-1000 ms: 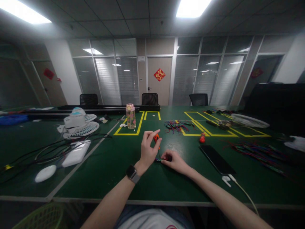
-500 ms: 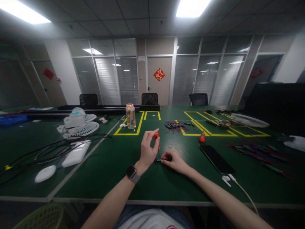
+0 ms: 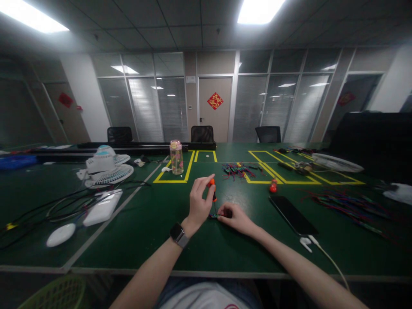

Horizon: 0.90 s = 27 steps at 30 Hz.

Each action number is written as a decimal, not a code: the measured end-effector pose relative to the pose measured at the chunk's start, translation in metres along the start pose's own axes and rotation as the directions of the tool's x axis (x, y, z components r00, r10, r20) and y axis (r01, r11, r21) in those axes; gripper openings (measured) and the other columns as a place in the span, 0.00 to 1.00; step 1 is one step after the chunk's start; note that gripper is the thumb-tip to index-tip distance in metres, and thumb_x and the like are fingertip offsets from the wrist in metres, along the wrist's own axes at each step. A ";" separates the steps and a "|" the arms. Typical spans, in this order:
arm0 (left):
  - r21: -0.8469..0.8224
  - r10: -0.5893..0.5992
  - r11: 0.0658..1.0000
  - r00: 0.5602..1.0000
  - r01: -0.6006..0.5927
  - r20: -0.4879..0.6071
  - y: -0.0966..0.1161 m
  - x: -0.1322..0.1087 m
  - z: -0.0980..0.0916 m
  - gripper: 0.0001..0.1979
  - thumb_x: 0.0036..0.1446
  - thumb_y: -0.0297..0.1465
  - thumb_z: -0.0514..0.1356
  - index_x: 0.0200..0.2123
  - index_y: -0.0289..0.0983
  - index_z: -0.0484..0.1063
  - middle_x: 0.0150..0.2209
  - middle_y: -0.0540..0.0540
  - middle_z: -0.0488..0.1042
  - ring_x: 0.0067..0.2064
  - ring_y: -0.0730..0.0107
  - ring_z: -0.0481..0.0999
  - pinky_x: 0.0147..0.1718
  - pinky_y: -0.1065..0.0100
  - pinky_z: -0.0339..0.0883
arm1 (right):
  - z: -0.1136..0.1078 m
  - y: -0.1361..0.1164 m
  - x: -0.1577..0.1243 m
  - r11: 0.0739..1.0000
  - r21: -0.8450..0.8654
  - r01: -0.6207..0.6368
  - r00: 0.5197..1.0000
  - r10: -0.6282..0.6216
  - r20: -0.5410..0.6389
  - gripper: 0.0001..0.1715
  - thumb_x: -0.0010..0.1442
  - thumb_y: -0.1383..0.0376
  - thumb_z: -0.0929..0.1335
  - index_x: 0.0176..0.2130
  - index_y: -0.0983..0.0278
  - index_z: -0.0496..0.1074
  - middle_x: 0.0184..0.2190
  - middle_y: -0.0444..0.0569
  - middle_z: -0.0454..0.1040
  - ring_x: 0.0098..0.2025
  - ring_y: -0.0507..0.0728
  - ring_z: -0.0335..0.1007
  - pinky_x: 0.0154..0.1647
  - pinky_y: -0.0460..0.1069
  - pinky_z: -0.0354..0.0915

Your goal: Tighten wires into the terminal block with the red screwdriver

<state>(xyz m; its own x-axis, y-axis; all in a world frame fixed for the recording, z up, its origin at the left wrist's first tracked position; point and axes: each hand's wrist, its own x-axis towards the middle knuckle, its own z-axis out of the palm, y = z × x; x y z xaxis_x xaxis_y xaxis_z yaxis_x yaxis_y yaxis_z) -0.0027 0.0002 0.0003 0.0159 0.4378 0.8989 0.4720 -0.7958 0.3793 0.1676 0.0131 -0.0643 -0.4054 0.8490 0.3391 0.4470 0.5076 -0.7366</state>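
Note:
My left hand (image 3: 201, 199), with a watch on its wrist, is closed around an orange and black screwdriver (image 3: 212, 183). The screwdriver stands nearly upright, its thin shaft pointing down at a small circuit board (image 3: 213, 216) low over the green table. With thumb and fingers pinched, my right hand (image 3: 235, 218) grips the board's right end. Part of the board is hidden by those fingers. Beyond my hands lies a pile of small boards with coloured wires (image 3: 240, 170).
A black phone (image 3: 292, 214) with a white cable and a small red-orange object (image 3: 273, 186) lie to the right, near more wired boards (image 3: 350, 208). A bottle (image 3: 177, 158) stands beyond my left hand. White fans (image 3: 109, 169), cables and a white power strip (image 3: 103, 207) occupy the left.
The screwdriver has turned slightly and stands a little more upright. Both hands stay in nearly the same place.

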 end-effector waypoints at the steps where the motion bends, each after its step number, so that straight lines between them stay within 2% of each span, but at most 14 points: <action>1: 0.007 0.000 1.000 1.000 0.000 -0.012 0.000 0.000 0.000 0.13 0.65 0.31 0.54 0.52 0.40 0.70 0.42 0.45 0.71 0.44 0.66 0.71 0.45 0.63 0.68 | 0.000 0.000 0.000 1.000 -0.003 0.000 1.000 0.000 -0.001 0.06 0.50 0.73 0.70 0.31 0.65 0.72 0.27 0.43 0.70 0.30 0.52 0.66 0.32 0.46 0.62; 5: 0.018 -0.020 1.000 1.000 0.020 -0.005 0.001 -0.001 0.000 0.13 0.64 0.32 0.56 0.51 0.41 0.71 0.40 0.46 0.67 0.42 0.68 0.71 0.43 0.66 0.68 | -0.001 -0.002 0.000 1.000 -0.005 0.002 1.000 -0.002 0.002 0.06 0.50 0.73 0.70 0.31 0.65 0.72 0.27 0.43 0.70 0.30 0.52 0.65 0.32 0.46 0.61; 9: -0.019 -0.027 0.999 0.996 0.028 0.081 0.002 -0.002 -0.001 0.18 0.68 0.28 0.46 0.58 0.39 0.65 0.49 0.42 0.70 0.50 0.65 0.71 0.50 0.63 0.66 | -0.001 -0.002 0.000 1.000 0.013 0.002 1.000 -0.002 0.005 0.05 0.50 0.73 0.70 0.31 0.66 0.72 0.27 0.43 0.69 0.29 0.52 0.65 0.32 0.46 0.61; 11: -0.031 -0.018 0.999 0.997 0.021 0.079 0.002 -0.002 -0.001 0.19 0.68 0.27 0.45 0.58 0.39 0.64 0.50 0.41 0.71 0.51 0.65 0.70 0.51 0.62 0.65 | -0.001 -0.002 0.000 1.000 0.012 0.002 1.000 -0.002 0.007 0.05 0.50 0.72 0.70 0.31 0.66 0.72 0.27 0.43 0.69 0.29 0.52 0.65 0.32 0.46 0.61; 15: -0.006 0.011 1.000 0.999 -0.011 0.031 0.002 -0.001 -0.001 0.15 0.66 0.28 0.51 0.54 0.39 0.67 0.44 0.43 0.72 0.47 0.66 0.71 0.47 0.64 0.67 | -0.001 -0.002 0.000 1.000 -0.001 0.000 1.000 0.000 -0.001 0.05 0.50 0.72 0.70 0.31 0.65 0.72 0.27 0.43 0.70 0.30 0.52 0.65 0.32 0.46 0.61; 20: 0.035 0.004 0.999 1.000 -0.003 -0.026 0.003 0.000 -0.001 0.09 0.62 0.32 0.58 0.45 0.39 0.72 0.38 0.47 0.66 0.40 0.68 0.70 0.41 0.67 0.68 | -0.001 -0.003 0.000 1.000 -0.002 -0.019 1.000 0.019 0.005 0.06 0.50 0.73 0.70 0.31 0.66 0.72 0.27 0.43 0.70 0.29 0.52 0.65 0.31 0.46 0.61; 27: -0.025 -0.008 1.000 0.999 0.009 0.032 0.003 -0.001 -0.002 0.17 0.67 0.27 0.48 0.56 0.39 0.67 0.45 0.43 0.70 0.47 0.67 0.71 0.47 0.66 0.66 | 0.000 -0.001 0.000 1.000 0.000 -0.006 1.000 0.006 0.009 0.05 0.50 0.73 0.70 0.32 0.66 0.72 0.27 0.44 0.70 0.30 0.53 0.65 0.32 0.46 0.60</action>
<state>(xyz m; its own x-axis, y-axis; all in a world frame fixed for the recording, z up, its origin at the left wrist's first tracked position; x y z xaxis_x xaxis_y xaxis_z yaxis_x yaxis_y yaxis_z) -0.0029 -0.0030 0.0012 0.0404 0.4575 0.8883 0.4499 -0.8021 0.3927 0.1672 0.0130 -0.0635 -0.4102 0.8505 0.3293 0.4491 0.5026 -0.7387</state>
